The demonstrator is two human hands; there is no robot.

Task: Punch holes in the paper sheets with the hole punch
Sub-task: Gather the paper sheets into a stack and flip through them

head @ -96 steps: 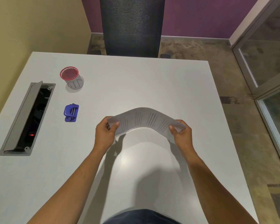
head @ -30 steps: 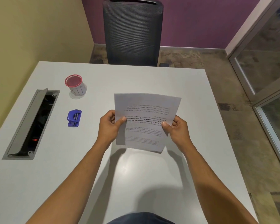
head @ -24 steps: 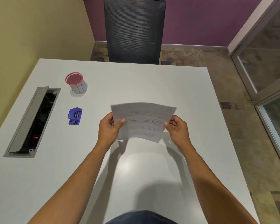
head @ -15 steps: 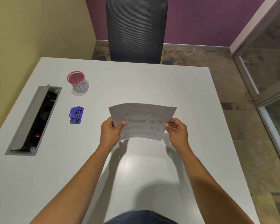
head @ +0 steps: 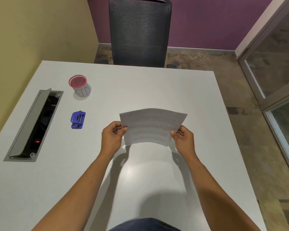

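With the left hand (head: 111, 138) and right hand (head: 183, 139) each pinching a side edge of the paper sheets (head: 151, 127) above the counter (head: 140, 90), square the edges (fingers firm) before reaching left for the hole punch (head: 78, 120).

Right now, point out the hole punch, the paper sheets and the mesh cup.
hole punch (head: 78, 120), head view, blue top lever.
paper sheets (head: 151, 127), head view, middle of printed face.
mesh cup (head: 81, 92), head view, labelled side wall.
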